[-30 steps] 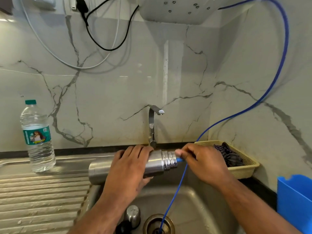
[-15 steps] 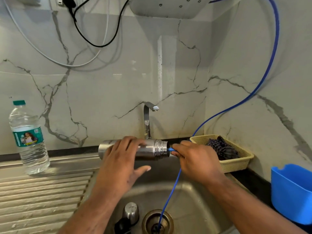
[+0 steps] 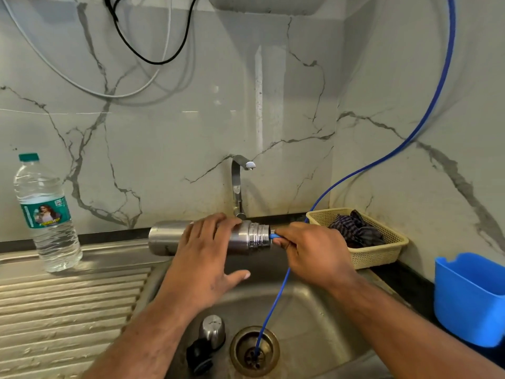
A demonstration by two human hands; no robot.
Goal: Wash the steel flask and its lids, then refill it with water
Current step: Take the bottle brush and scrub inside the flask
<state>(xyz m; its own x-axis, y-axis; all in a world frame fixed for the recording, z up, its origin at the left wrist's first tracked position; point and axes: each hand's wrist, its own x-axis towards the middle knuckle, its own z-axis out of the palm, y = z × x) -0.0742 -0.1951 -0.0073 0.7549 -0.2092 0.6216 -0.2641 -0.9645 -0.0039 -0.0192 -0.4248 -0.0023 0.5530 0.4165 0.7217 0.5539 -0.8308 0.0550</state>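
While the steel flask (image 3: 166,237) lies on its side in the air over the far edge of the sink (image 3: 322,321), its open threaded mouth points right and its base points left. The left grip (image 3: 203,258) comes over the middle of the flask from the near side. Its fingers curl across the top of the body, and the thumb sticks out free below. The right grip (image 3: 314,253) is just right of the mouth and pinches the end of a blue tube (image 3: 276,296). The tube's tip sits right at the mouth; whether it goes inside I cannot tell. From under that grip one blue length drops into the drain (image 3: 254,351). Another climbs from beside the basket (image 3: 379,255) up the right wall.

Down in the sink, left of the drain, a steel lid (image 3: 212,330) stands with a black lid (image 3: 199,356) just in front of it. The faucet (image 3: 237,184) rises behind the flask, with its spout turned right. The basket, on the tabletop to the right, holds a dark striped cloth (image 3: 355,228). A blue container (image 3: 470,299) sits nearer at the right edge. To the left, a clear water bottle (image 3: 45,214) stands upright at the far side of the ribbed draining board (image 3: 68,305). It has a green cap and a green label showing a person; the writing on it is too small to read.
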